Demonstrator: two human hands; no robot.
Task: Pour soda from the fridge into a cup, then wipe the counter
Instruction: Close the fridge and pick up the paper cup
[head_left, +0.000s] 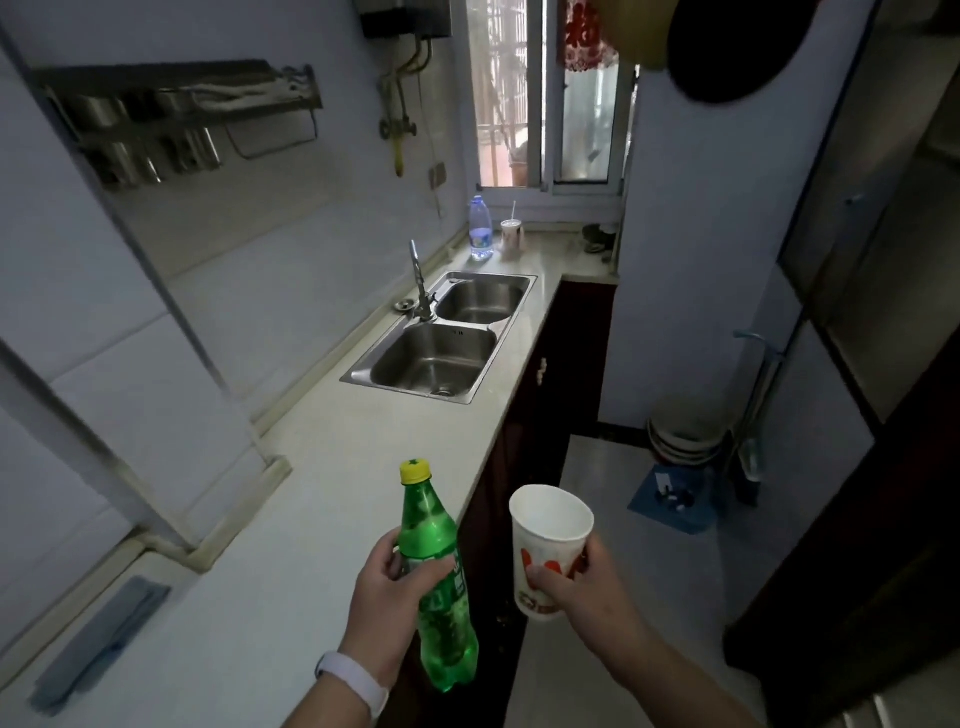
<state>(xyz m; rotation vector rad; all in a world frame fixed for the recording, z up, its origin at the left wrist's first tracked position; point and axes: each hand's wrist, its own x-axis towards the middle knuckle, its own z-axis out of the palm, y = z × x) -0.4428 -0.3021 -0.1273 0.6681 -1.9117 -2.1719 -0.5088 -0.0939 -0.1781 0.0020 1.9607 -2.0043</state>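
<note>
My left hand (387, 592) grips a green soda bottle (441, 582) round its middle; the yellow cap is on and the bottle stands nearly upright in the air, over the counter's front edge. My right hand (576, 582) holds a white paper cup (545, 545) with red print, upright and empty as far as I can see, out over the floor to the right of the counter. A folded blue-grey cloth (98, 639) lies on the pale counter (322, 467) at the near left.
A steel double sink (441, 343) with a tap is set into the counter further ahead. A water bottle (481, 228) and a cup with a straw (511, 236) stand at the far end below the window. Stacked basins (685, 436) sit on the floor at the right.
</note>
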